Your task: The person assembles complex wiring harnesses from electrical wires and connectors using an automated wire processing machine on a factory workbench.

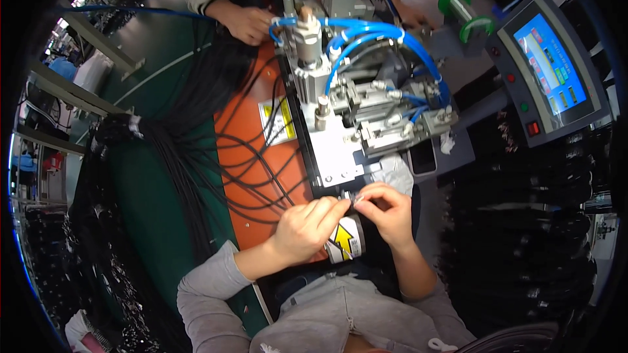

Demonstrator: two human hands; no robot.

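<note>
Sm. dk/silvery part (351,201), pinched btwn fingers (377,192), mostly hidden.

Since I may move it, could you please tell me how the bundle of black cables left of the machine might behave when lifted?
The bundle of black cables would probably flop, since its strands curve loosely over the orange surface. Crossing strands may snag each other. Near the pale band, it should move as one, being gathered there.

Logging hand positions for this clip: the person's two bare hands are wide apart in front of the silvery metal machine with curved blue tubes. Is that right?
Wide apart is wrong: the head view shows the bare left hand and bare right hand close together, almost meeting, in front of the silvery metal machine.
</note>
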